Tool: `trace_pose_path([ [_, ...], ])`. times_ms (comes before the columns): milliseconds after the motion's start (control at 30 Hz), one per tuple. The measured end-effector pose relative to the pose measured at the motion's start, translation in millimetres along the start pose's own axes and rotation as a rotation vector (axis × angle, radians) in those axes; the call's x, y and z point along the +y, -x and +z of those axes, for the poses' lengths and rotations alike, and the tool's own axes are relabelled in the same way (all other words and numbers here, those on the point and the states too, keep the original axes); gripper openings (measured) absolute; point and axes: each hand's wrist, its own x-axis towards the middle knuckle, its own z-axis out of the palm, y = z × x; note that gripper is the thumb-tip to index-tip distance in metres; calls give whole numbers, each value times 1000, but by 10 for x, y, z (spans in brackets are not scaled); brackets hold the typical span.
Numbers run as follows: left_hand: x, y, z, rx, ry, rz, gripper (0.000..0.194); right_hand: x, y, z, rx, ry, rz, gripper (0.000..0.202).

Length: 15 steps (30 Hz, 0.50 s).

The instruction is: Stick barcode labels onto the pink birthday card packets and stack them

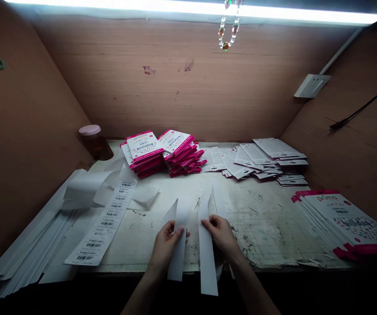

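My left hand point(166, 244) pinches a white paper strip point(179, 260) between thumb and fingers. A second white paper strip point(209, 267) is gripped by my right hand point(221, 236), a short gap away. Both strips hang down past the table's front edge, and their upper ends look folded or doubled. To the left of my hands lies a long sheet of barcode labels point(109, 223). Beside its upper part, a curled piece of white paper point(146, 199) rests on the table.
Pink-and-white birthday packets point(144, 146) are piled at the back; packets with printed white faces point(257, 157) lie right of them. More packets point(346, 218) fan out at the right edge. White sheets point(44, 236) and a lidded jar point(96, 142) occupy the left side. Wooden walls enclose the table point(267, 223).
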Motion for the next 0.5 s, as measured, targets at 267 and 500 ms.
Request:
trace_pose_path([
  [267, 502, 42, 99, -34, 50, 341, 62, 77, -28, -98, 184, 663, -102, 45],
  [500, -232, -197, -20, 95, -163, 47, 88, 423, 244, -187, 21, 841, -261, 48],
])
